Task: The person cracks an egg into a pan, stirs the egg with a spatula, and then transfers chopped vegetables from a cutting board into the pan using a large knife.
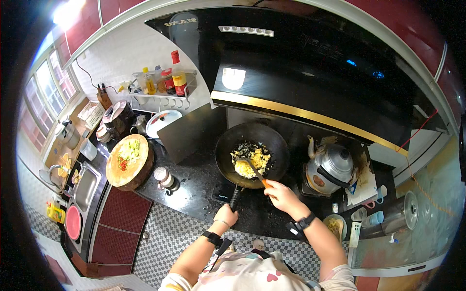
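In front of me a dark wok [276, 145] sits on the stove under the range hood. Yellow scrambled egg and dark bits of food [251, 165] lie in its bottom. My left hand [226, 215] is closed around the wok's black handle [235, 199]. A spatula [257, 172] with an orange-brown grip is held in my right hand [281, 195], and its head rests among the egg. Whether the spatula touches the wok's metal cannot be seen.
Left of the stove stand a glass jar [162, 176] and a round chopping board [113, 172] bearing chopped green and red vegetables. A metal kettle [324, 171] is right of the wok. A bowl [344, 222] and a phone [354, 234] lie farther right.
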`<action>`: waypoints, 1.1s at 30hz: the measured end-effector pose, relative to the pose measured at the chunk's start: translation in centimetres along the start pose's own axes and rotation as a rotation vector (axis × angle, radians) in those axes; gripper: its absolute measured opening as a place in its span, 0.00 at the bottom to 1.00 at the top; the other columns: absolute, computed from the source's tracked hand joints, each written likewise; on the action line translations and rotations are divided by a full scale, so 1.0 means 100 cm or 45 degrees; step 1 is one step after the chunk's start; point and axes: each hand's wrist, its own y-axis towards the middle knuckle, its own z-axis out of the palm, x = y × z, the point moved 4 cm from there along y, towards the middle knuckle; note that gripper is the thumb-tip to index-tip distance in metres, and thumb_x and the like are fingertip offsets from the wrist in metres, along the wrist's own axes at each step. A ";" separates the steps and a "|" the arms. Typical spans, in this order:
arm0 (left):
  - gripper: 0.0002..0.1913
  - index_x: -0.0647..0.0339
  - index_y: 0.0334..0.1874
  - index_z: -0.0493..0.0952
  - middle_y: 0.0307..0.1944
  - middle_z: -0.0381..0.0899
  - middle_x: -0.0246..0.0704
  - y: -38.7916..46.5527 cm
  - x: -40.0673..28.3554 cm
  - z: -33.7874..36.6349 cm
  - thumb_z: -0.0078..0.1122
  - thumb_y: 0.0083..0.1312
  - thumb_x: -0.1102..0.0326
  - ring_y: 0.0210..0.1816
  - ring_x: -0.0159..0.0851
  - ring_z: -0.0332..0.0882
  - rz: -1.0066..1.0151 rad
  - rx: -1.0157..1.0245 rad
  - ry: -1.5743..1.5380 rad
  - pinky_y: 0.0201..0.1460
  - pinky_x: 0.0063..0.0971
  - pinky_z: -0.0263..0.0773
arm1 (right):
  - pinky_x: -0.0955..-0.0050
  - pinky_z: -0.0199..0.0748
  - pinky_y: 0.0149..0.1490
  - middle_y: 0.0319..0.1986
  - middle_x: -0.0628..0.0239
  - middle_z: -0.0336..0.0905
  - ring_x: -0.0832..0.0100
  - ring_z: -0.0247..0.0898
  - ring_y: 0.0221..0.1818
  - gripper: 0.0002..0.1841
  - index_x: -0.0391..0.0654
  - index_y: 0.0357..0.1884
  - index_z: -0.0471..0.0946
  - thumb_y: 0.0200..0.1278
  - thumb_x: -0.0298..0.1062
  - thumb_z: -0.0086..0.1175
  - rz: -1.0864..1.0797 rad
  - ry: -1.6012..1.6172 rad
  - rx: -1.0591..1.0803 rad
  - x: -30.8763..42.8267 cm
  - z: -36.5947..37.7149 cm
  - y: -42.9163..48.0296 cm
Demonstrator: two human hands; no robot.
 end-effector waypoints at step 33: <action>0.20 0.71 0.41 0.75 0.38 0.81 0.55 0.001 0.002 0.001 0.61 0.57 0.58 0.43 0.56 0.80 0.024 0.006 0.005 0.48 0.43 0.75 | 0.61 0.75 0.55 0.54 0.52 0.73 0.52 0.73 0.53 0.09 0.45 0.35 0.79 0.51 0.23 0.56 -0.108 -0.219 0.196 0.018 -0.031 -0.013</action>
